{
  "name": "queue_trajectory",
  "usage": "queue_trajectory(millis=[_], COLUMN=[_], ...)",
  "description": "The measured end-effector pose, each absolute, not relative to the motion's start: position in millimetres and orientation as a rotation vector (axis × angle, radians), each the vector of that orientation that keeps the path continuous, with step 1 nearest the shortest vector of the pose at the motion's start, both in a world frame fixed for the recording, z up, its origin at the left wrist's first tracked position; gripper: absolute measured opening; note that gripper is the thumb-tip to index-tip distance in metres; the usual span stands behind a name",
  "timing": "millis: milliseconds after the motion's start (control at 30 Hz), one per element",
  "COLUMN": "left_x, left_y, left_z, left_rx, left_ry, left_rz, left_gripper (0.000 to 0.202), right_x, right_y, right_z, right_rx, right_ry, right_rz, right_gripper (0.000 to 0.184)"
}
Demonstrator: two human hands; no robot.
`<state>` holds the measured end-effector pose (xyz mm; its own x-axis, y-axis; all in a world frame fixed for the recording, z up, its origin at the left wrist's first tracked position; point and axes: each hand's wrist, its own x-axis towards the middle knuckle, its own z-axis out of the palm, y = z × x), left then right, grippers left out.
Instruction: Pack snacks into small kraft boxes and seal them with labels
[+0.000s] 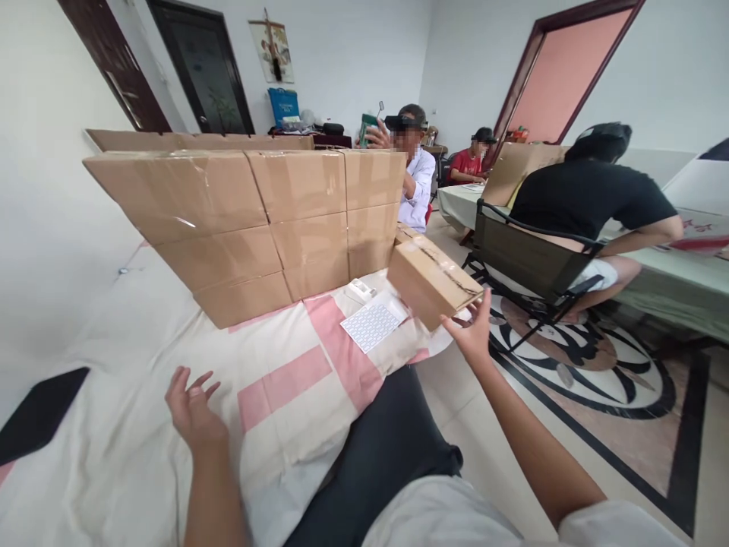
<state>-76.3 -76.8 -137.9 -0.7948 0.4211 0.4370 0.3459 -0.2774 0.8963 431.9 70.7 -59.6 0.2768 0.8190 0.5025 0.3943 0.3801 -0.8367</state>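
My right hand (pixel 474 328) grips the near end of a taped cardboard box (pixel 428 275), thumb on the near side and fingers on the far side. The box is tilted at the right edge of the cloth-covered surface. Over the cloth at the left, my left hand (pixel 197 406) is raised with its fingers loosely apart and nothing in it. A sheet of small printed labels (pixel 373 323) lies on the cloth beside the box. Just behind it sits a small white object (pixel 361 289), too small to name.
Stacked cardboard boxes (pixel 307 220) form a wall along the back. A black flat object (pixel 42 414) lies at far left. A person in a white shirt (pixel 420 186) is behind the boxes. Another person sits in a folding chair (pixel 529 254) at right, near a table (pixel 677 281).
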Motion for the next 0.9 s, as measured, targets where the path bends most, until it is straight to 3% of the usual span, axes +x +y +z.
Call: queue_trajectory(millis=[200,900], left_x=[-73.9,-68.1], left_y=[-75.2,-72.8], left_z=[-145.4,-151.6], left_rx=[1.036,1.168], left_ry=[1.882,1.941], left_rz=[2.19,1.989], left_gripper=[0.05,0.048], right_x=[456.7,455.8], right_y=[124.7,151.3], right_z=[-84.2,-92.7], right_rx=[-1.506,-1.574], right_ry=[-1.304,-1.31], right_rz=[0.151,0.242], right_gripper=[0.136,0.141])
